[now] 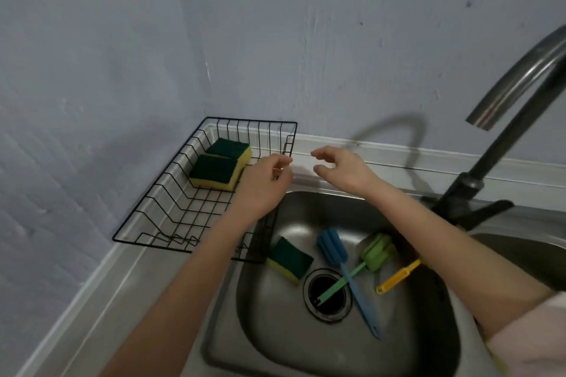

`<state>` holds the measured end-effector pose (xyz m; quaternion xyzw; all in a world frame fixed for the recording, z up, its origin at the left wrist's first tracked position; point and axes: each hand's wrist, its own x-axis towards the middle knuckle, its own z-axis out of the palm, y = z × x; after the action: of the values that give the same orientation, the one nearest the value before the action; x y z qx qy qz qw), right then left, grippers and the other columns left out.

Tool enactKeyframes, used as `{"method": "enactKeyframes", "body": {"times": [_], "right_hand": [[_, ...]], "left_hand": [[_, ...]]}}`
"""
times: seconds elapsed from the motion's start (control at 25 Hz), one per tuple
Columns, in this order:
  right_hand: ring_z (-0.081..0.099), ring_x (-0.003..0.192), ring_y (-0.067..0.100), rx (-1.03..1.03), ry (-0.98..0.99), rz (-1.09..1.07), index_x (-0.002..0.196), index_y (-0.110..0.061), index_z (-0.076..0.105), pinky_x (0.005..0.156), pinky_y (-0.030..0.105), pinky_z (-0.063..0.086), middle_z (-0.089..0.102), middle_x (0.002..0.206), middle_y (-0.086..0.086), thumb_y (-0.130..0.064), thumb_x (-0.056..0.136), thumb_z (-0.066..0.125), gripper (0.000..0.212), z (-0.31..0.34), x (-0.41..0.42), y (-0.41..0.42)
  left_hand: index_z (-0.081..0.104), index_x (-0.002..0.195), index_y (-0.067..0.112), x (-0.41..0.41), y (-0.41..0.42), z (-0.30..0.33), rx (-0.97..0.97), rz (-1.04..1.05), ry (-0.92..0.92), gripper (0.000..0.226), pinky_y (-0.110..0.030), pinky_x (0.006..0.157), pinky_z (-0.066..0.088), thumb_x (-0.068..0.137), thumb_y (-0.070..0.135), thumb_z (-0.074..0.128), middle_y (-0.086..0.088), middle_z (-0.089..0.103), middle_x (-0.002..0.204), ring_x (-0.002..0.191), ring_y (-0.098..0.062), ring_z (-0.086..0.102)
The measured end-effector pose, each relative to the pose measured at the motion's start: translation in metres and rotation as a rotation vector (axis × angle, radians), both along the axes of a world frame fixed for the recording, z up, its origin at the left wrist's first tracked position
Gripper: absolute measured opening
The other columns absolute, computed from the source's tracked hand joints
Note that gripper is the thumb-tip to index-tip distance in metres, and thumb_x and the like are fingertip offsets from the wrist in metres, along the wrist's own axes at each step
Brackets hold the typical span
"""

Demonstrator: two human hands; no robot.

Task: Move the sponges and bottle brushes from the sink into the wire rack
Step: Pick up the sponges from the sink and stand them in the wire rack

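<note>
Sponges, two of them (221,165), green scrub face up over yellow foam, lie side by side and touching at the far end of the wire rack (171,193), just left of the left hand's fingertips. Third sponge (290,259) sits in the sink (275,330), below the left wrist, near the drain (327,294). Blue brush (343,266) lies with its foam head up-slope and handle running toward the person; green brush (364,263) crosses under it, handle end over the drain. Yellow brush (398,277), only its handle seen, rest hidden under the right forearm.

Left hand (263,184) hovers over the rack's right edge, fingers loosely curled, empty. Right hand (340,168) hangs just beside it over the sink's back rim, thumb and fingers spread apart, nothing held. Hands close, not touching.

Rack rests on the steel counter (101,300) left of the sink, in the wall corner. Dark tap (502,138) arches at far right
</note>
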<state>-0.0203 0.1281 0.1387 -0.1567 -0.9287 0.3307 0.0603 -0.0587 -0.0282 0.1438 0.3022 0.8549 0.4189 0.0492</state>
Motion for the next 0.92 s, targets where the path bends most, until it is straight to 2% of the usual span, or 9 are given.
{"method": "enactKeyframes", "body": {"times": [0.12,0.32,0.48,0.56,0.68,0.84,0.92], "right_hand": [[0.047,0.126,0.019,0.026,-0.021,-0.024,0.127,-0.015,0.05,0.101,0.025,0.033,0.054,0.135,0.006,-0.018,0.087,0.052,0.04,-0.004,0.029,0.022],[0.046,0.127,0.021,0.021,-0.069,-0.045,0.128,-0.015,0.049,0.104,0.028,0.033,0.053,0.136,0.007,-0.018,0.087,0.053,0.041,-0.019,0.066,0.052],[0.049,0.124,0.023,0.009,-0.115,-0.053,0.128,-0.014,0.049,0.101,0.027,0.036,0.054,0.134,0.009,-0.018,0.087,0.054,0.041,-0.042,0.081,0.066],[0.051,0.122,0.022,0.002,-0.148,-0.049,0.127,-0.013,0.05,0.098,0.023,0.036,0.056,0.133,0.01,-0.017,0.086,0.055,0.041,-0.055,0.082,0.07],[0.05,0.123,0.021,-0.041,-0.174,-0.035,0.127,-0.013,0.05,0.097,0.021,0.035,0.056,0.133,0.009,-0.017,0.087,0.055,0.041,-0.073,0.085,0.072],[0.055,0.115,0.02,-0.075,-0.081,-0.109,0.122,-0.015,0.053,0.088,0.017,0.034,0.06,0.125,0.007,-0.017,0.087,0.054,0.036,-0.096,0.104,0.075],[0.057,0.111,0.019,-0.097,-0.034,-0.144,0.119,-0.013,0.056,0.091,0.019,0.037,0.062,0.12,0.009,-0.014,0.087,0.054,0.032,-0.104,0.12,0.077]], "left_hand": [[0.049,0.121,0.012,0.018,0.018,-0.004,0.001,-0.038,-0.026,0.031,-0.021,0.087,0.035,0.091,0.017,0.043,-0.008,0.054,0.128,0.11,-0.013,0.049],[0.05,0.12,0.012,0.038,0.043,-0.021,-0.035,-0.084,-0.025,0.03,-0.006,0.075,0.03,0.09,0.018,0.044,-0.008,0.056,0.126,0.097,-0.005,0.044],[0.048,0.123,0.013,0.046,0.051,-0.045,-0.073,-0.084,-0.116,0.034,-0.021,0.087,0.034,0.09,0.018,0.046,-0.008,0.056,0.127,0.105,-0.009,0.048],[0.047,0.124,0.013,0.046,0.054,-0.06,-0.114,-0.095,-0.149,0.035,-0.024,0.089,0.035,0.089,0.018,0.046,-0.009,0.055,0.128,0.113,-0.017,0.05],[0.045,0.126,0.014,0.043,0.057,-0.083,-0.174,-0.101,-0.195,0.037,-0.025,0.091,0.035,0.089,0.02,0.047,-0.01,0.053,0.129,0.117,-0.02,0.049],[0.041,0.128,0.011,0.04,0.059,-0.119,-0.286,-0.091,-0.181,0.044,-0.034,0.102,0.035,0.087,0.019,0.051,-0.013,0.044,0.136,0.123,-0.026,0.044],[0.033,0.133,0.012,0.039,0.058,-0.14,-0.406,-0.101,-0.178,0.053,-0.043,0.108,0.033,0.085,0.02,0.054,-0.013,0.033,0.144,0.13,-0.029,0.034]]}}
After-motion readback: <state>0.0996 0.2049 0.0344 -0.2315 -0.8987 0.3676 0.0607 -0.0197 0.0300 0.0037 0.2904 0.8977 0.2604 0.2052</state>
